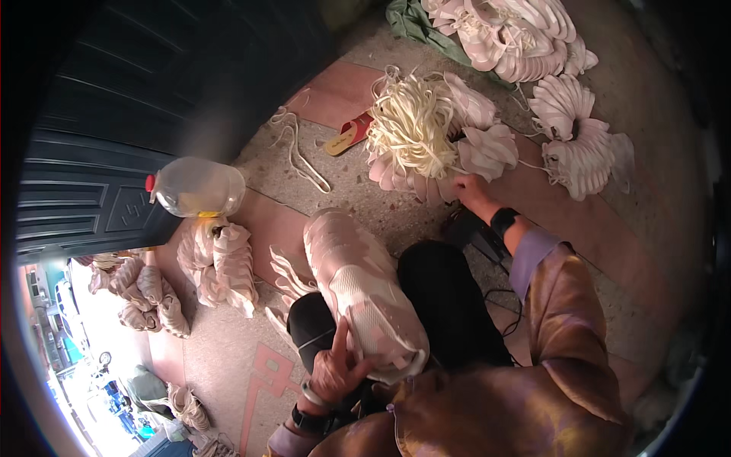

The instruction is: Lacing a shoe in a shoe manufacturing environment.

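Across my lap lies a long bundle of nested pink and white shoe uppers (354, 263), its mesh end toward me. My left hand (335, 369) rests on the near left side of the bundle, index finger stretched along it and the thumb apart. Out in front, my right hand (474, 192) reaches to the edge of a floor pile, fingers drawn together; what they hold is too small to make out. That pile has a heap of cream shoelaces (411, 126) on top of pink shoe-upper pieces (487, 151).
More stacked uppers lie at the far right (571, 129) and left (217, 263). A clear plastic jug (202, 188) with a red cap stands by the dark door (99, 194). A red sandal (350, 133) and loose lace (304, 160) lie on the floor. A black cable (514, 305) runs beside my right leg.
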Motion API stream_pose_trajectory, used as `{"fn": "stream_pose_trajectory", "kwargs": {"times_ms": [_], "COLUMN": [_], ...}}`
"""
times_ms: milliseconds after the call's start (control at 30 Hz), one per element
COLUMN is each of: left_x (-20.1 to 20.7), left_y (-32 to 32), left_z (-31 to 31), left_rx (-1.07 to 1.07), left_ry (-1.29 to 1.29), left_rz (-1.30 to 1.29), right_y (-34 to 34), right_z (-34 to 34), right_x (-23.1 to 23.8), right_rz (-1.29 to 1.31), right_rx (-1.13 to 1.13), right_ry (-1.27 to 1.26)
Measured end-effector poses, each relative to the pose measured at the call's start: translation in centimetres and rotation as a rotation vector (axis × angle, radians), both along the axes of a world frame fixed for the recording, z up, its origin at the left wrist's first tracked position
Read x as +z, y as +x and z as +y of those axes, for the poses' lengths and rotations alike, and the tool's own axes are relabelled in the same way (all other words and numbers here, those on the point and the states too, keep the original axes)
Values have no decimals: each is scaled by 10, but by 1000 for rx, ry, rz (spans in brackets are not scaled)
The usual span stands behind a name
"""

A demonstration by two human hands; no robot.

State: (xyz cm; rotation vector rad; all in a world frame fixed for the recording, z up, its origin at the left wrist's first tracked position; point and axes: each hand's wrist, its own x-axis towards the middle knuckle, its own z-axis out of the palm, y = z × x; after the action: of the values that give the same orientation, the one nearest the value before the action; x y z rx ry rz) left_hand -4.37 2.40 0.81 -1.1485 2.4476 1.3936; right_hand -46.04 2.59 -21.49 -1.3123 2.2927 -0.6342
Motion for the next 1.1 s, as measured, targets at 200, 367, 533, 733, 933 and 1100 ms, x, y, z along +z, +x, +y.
{"fn": "stream_pose_trajectory", "kwargs": {"times_ms": [200, 367, 533, 733, 933, 1100], "left_x": [-5, -12, -15, -15, -19, -21], "left_y": [8, 3, 2, 5, 8, 10], "left_z": [-19, -29, -32, -28, -23, -15], "left_rx": [6, 9, 12, 36, 34, 40], "left_ry": [256, 270, 269, 260, 192, 105], "left_rz": [8, 51, 44, 33, 132, 199], "right_y": [15, 21, 24, 32, 44, 41], "right_z": [-64, -107, -116, -97, -46, 14], "right_x": [-32, -52, -54, -28, 17, 55], "right_rz": [187, 385, 431, 461, 293, 98], "right_rx": [-43, 122, 250, 376, 477, 393], "right_ry": [-147, -150, -117, -214, -397, -312]}}
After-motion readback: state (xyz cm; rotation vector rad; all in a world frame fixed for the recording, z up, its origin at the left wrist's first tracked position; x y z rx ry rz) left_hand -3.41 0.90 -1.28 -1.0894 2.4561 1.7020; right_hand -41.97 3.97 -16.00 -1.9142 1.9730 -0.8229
